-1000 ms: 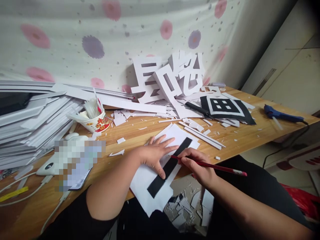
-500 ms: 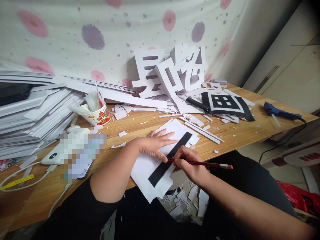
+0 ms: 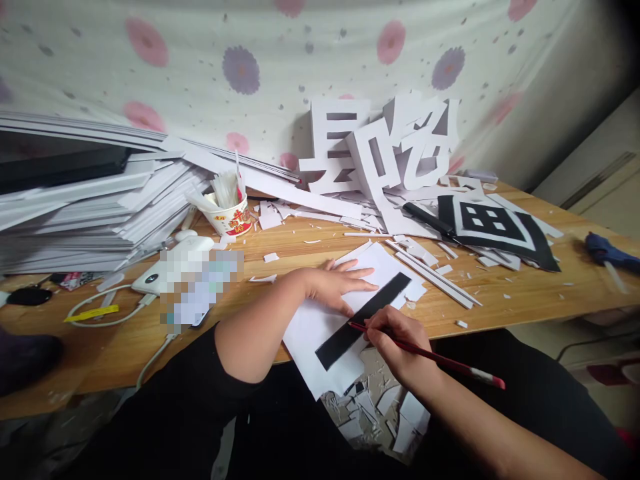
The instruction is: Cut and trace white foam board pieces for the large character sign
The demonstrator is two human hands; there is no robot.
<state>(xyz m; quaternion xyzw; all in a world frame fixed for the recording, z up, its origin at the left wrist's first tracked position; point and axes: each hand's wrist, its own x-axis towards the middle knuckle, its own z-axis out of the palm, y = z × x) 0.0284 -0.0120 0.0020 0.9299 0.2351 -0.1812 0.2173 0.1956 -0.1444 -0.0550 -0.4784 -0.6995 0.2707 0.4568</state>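
A black strip (image 3: 340,345) lies slantwise on white sheets (image 3: 306,333) that overhang the table's front edge. My left hand (image 3: 340,285) rests flat on the sheets with its fingers spread, the thumb close to the strip's upper-left edge. My right hand (image 3: 400,337) pinches a red pencil (image 3: 445,362) with a white band and a pink eraser end. The pencil's tip is on or just over the middle of the black strip. I cannot tell whether it touches.
White cut-out letter shapes (image 3: 373,167) lean against the flowered curtain. A paper cup of clear sticks (image 3: 227,217), a white power bank (image 3: 173,263), stacked boards (image 3: 145,213), a black patterned sheet (image 3: 543,250) and a blue glue gun (image 3: 610,252) lie around. Offcuts litter the table.
The camera view has swung left, so the scene sits further right. The pencil's tip has drawn away from my left thumb onto the strip, and its eraser end points lower.
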